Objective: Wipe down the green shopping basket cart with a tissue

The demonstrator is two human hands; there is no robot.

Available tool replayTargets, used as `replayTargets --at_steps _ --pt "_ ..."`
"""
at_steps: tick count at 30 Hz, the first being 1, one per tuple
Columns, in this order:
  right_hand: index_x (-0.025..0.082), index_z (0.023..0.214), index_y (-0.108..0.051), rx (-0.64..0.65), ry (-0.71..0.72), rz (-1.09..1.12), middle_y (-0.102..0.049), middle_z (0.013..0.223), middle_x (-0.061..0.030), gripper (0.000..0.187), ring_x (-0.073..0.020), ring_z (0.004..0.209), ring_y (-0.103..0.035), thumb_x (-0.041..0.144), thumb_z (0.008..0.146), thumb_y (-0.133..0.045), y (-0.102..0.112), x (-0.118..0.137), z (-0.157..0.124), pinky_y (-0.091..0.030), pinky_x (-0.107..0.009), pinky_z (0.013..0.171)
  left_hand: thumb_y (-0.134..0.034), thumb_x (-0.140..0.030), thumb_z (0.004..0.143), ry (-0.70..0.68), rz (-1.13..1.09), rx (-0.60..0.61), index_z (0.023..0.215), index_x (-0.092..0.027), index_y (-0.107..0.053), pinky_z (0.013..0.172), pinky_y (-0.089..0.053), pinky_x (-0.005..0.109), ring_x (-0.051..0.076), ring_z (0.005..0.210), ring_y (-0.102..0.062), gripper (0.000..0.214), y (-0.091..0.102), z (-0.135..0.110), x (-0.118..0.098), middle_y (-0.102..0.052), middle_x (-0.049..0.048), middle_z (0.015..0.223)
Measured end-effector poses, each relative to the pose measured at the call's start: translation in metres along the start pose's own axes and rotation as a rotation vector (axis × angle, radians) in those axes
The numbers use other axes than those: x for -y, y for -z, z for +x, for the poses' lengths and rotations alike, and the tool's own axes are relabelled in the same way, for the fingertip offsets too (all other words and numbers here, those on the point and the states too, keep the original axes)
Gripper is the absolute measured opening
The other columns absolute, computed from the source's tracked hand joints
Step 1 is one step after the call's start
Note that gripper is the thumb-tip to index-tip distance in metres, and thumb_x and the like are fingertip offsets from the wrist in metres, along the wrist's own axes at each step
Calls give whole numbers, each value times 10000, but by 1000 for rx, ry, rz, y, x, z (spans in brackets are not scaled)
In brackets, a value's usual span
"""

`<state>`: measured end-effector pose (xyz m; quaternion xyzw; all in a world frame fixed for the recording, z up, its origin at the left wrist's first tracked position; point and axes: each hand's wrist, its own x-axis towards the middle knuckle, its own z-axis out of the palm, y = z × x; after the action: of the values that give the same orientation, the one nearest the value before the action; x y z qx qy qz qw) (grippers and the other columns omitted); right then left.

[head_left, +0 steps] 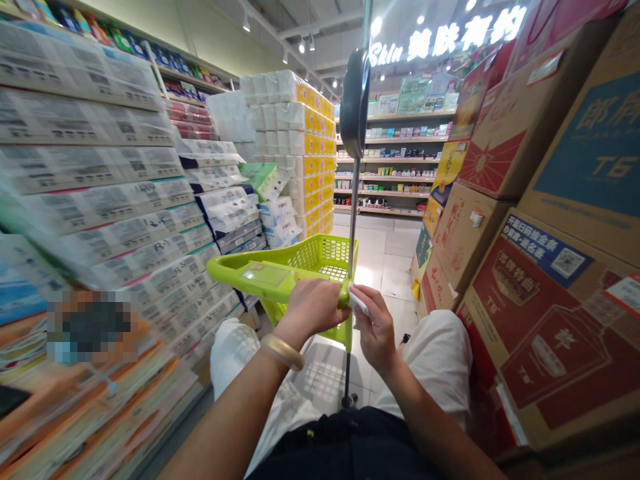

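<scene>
A lime-green shopping basket (275, 283) with perforated walls stands in front of me, between my knees. My left hand (317, 303), a gold bangle at its wrist, is closed over the basket's near rim. In my right hand (374, 330) is a white cloth or tissue (359, 301), pinched between thumb and fingers. It touches the basket's right corner, next to the upright metal pole (353, 220). A black oval piece (355, 103) sits high on that pole, and a small dark wheel (350, 401) shows at its foot. My left fingertips are partly hidden.
Stacked packs of paper (115, 160) line the left side, with yellow-and-white tissue rolls (295, 147) behind. Cardboard cartons (570, 320) rise close on my right. A tiled aisle (395, 260) leads to shelves of small goods (395, 160). A blurred-out patch (93, 327) lies at lower left.
</scene>
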<state>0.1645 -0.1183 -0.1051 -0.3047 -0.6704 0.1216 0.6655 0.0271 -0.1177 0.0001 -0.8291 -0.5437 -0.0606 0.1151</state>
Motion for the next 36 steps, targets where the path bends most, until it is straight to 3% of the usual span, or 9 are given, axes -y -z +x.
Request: replayTargets --at_steps 4,9,15,20,27,33,36 --pt "282 1278 -620 4 59 -14 -601 1233 -96 353 -222 1143 -593 194 965 -484 -1 -1 -1 -504 -415 992 -550 -482 795 -3 2 -3 852 -209 -706 667 -508 373 305 800 -713 320 0 -2 0 -754 103 832" --pt "269 1222 -656 -65 -61 -36 -635 1136 -88 304 -220 1069 -622 269 967 -490 -5 -14 -4 -536 -418 945 -544 -509 804 10 14 9 830 -184 -711 665 -496 361 301 789 -712 366 4 -7 -1 -748 116 809" --pt "272 1267 -623 -12 49 -8 -603 1203 -98 345 -225 1122 -597 197 962 -482 -3 -4 -5 -508 -424 979 -564 -485 795 -12 9 9 838 -191 -716 647 -488 350 298 793 -713 334 6 -12 -1 -754 107 834" --pt "252 1231 -640 -59 -10 -60 -627 1144 -97 314 -216 1084 -612 206 965 -480 -4 -14 -5 -521 -412 953 -558 -544 799 -30 6 2 825 -183 -712 643 -478 339 284 767 -705 394 6 -17 1 -743 110 792" --pt "249 1229 -639 -32 75 -38 -621 1166 -100 315 -222 1089 -613 202 960 -481 -4 -3 -8 -516 -410 952 -575 -511 784 -34 -21 -6 795 -199 -696 614 -442 316 266 755 -702 335 8 -23 2 -745 81 800" --pt "238 1164 -663 -74 -18 -63 -641 1101 -94 273 -222 1044 -625 237 962 -479 -2 -12 -7 -534 -410 917 -572 -560 787 -48 -18 -1 788 -188 -700 612 -433 315 269 729 -691 393 8 -27 2 -733 96 758" --pt "238 1162 -665 -41 4 -57 -631 1101 -97 271 -224 1039 -621 226 955 -491 -1 -4 -6 -531 -404 912 -571 -538 788 -50 -21 0 794 -186 -702 626 -433 307 254 732 -688 375 8 -27 3 -735 96 769"
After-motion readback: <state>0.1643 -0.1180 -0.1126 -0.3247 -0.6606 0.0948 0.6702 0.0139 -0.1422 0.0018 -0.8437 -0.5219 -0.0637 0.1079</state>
